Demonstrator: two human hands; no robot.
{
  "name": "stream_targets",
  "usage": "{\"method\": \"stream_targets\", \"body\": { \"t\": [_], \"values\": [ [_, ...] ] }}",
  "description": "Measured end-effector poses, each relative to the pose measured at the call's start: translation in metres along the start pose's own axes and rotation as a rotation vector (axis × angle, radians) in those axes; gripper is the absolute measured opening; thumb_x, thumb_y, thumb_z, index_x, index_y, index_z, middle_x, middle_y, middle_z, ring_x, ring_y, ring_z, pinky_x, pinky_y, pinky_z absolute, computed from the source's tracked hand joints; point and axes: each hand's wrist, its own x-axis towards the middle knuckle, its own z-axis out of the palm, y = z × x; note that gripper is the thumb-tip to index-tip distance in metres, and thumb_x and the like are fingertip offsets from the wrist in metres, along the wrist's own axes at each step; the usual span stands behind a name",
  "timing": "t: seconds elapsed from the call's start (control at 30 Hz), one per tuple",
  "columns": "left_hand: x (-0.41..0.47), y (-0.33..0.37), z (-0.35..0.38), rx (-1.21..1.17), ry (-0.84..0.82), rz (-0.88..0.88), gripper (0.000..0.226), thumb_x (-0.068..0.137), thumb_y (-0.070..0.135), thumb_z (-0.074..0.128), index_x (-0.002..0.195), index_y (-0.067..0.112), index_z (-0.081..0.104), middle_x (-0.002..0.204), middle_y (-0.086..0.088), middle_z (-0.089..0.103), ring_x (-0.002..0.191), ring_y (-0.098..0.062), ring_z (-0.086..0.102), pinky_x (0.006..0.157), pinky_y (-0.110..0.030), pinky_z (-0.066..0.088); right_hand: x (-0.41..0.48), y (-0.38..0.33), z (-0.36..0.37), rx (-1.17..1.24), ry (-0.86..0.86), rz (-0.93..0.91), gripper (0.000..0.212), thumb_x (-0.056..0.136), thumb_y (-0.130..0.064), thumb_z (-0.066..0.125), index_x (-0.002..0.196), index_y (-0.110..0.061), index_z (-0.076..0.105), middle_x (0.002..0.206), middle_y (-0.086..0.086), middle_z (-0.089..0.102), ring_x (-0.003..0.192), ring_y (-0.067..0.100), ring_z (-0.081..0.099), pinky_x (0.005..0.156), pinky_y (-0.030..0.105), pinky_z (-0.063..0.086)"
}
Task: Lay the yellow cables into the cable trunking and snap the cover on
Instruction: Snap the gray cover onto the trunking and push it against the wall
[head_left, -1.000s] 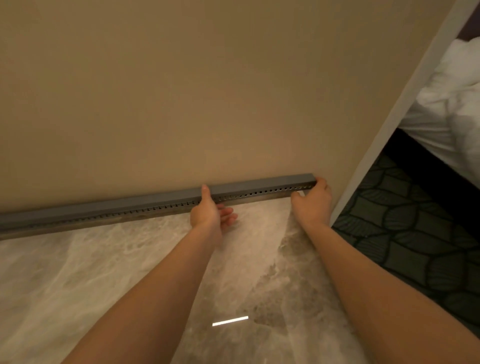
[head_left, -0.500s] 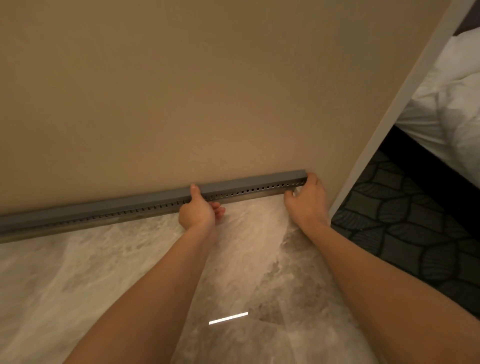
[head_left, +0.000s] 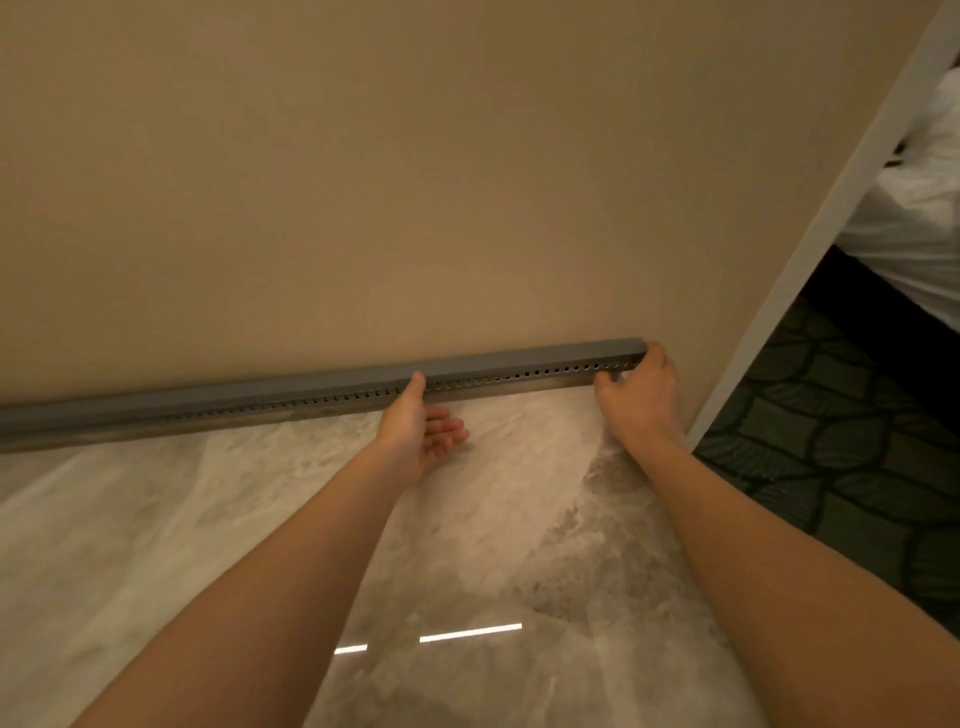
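Lying along the far edge of a glossy marbled floor (head_left: 208, 519), tight against the wall (head_left: 415, 182): long grey trunking (head_left: 311, 388), row of small holes facing out. Reflecting a bright strip of light (head_left: 470, 633) near the bottom edge. Meeting dark patterned carpet (head_left: 857, 467) at right.

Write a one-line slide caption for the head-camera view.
Left hand presses a thumb on the grey cable trunking along the wall; right hand grips its end.

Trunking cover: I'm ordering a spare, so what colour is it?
The cover is plain grey, seen best in the head view.
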Motion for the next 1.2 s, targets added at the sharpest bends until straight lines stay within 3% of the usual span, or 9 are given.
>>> {"method": "stream_targets", "body": {
  "t": [0.17, 0.33, 0.77, 0.93, 1.07, 1.2],
  "values": [
    [-0.029, -0.005, -0.031, 0.136, -0.027, 0.070, 0.041, 0.098, 0.041, 0.038, 0.084, 0.005, 0.053, 0.074, -0.011, 0.060, 0.055, -0.019, 0.057, 0.045, -0.024, 0.041, -0.011, -0.001, -0.002, -0.025, 0.078, -0.082, 0.059, 0.084, -0.016, 0.058, 0.136, -0.003, 0.034, 0.132, 0.019, 0.046, 0.120, 0.034, 0.043, 0.102, 0.045, 0.039],
    [-0.060, 0.001, -0.083, 0.292, -0.005, 0.161, 0.038, 0.098, 0.039, 0.038, 0.087, 0.008, 0.057, 0.079, -0.007, 0.064, 0.062, -0.020, 0.059, 0.059, -0.027, 0.045, -0.053, -0.025, 0.012, -0.010, 0.172, -0.176, 0.051, 0.085, -0.009, 0.056, 0.134, -0.005, 0.040, 0.139, 0.016, 0.044, 0.133, 0.031, 0.032, 0.112, 0.044, 0.026],
    [-0.139, 0.016, -0.293, 0.355, 0.083, 0.345, 0.035, 0.097, 0.039, 0.041, 0.090, 0.010, 0.059, 0.080, -0.003, 0.065, 0.063, -0.017, 0.060, 0.056, -0.025, 0.047, -0.239, -0.197, 0.116, 0.118, -0.012, -0.471, 0.046, 0.086, -0.011, 0.056, 0.131, -0.005, 0.047, 0.134, 0.014, 0.051, 0.128, 0.027, 0.040, 0.109, 0.038, 0.030],
    [-0.177, 0.024, -0.420, 0.423, 0.126, 0.384, 0.031, 0.095, 0.037, 0.043, 0.092, 0.010, 0.060, 0.085, -0.004, 0.064, 0.067, -0.017, 0.060, 0.058, -0.026, 0.048, -0.344, -0.283, 0.171, 0.204, -0.087, -0.420, 0.046, 0.086, -0.014, 0.055, 0.131, -0.009, 0.047, 0.133, 0.009, 0.052, 0.126, 0.024, 0.042, 0.105, 0.037, 0.033],
    [-0.199, 0.028, -0.502, 0.614, 0.190, 0.414, 0.031, 0.094, 0.037, 0.045, 0.099, 0.011, 0.061, 0.093, -0.004, 0.063, 0.074, -0.017, 0.058, 0.061, -0.027, 0.045, -0.401, -0.335, 0.202, 0.296, -0.213, -0.350, 0.044, 0.087, -0.014, 0.054, 0.130, -0.011, 0.047, 0.135, 0.009, 0.050, 0.126, 0.024, 0.043, 0.104, 0.035, 0.034],
    [-0.218, 0.029, -0.568, 0.698, 0.277, 0.459, 0.031, 0.093, 0.038, 0.048, 0.102, 0.013, 0.062, 0.105, -0.004, 0.063, 0.092, -0.020, 0.060, 0.078, -0.033, 0.047, -0.438, -0.384, 0.230, 0.342, -0.333, -0.392, 0.041, 0.088, -0.012, 0.053, 0.129, -0.012, 0.049, 0.133, 0.007, 0.051, 0.123, 0.022, 0.045, 0.102, 0.037, 0.036]
  ]
}}
